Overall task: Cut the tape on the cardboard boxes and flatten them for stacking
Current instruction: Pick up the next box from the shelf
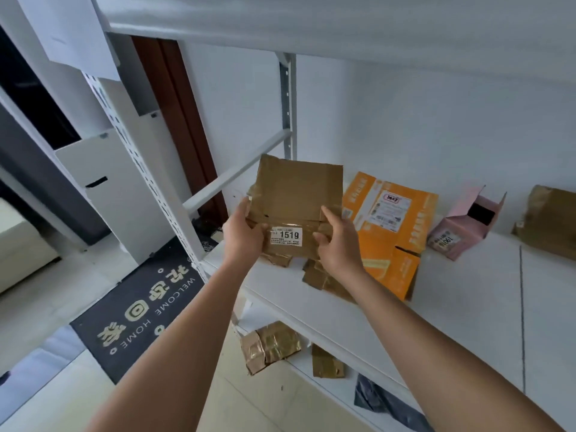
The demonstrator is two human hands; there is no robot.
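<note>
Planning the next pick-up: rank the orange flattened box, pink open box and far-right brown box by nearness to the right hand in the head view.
1. Orange flattened box: just right of the right hand.
2. Pink open box: farther right along the shelf.
3. Brown box: at the frame's right edge.

Dark welcome mat [146,310] beside white shelving [467,294].
</note>
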